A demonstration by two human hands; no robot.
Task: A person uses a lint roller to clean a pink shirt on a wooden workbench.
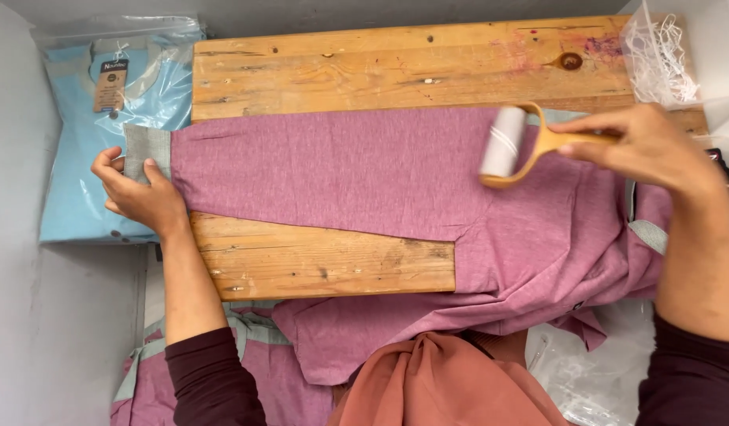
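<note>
Nearest, more purple garments (222,371) lie heaped below the bench (325,264). On it a purple shirt (364,170) lies spread, its sleeve stretched out. The left hand (139,193) pinches the grey cuff (147,150) taut. The right hand (656,146) grips a lint roller (506,142) mid-sleeve; the cuff end seems left to roll. Beyond, a bagged blue shirt (104,134).

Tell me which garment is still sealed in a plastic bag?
The light blue garment at the far left, beside the wooden board; the purple ones lie unbagged.
</note>
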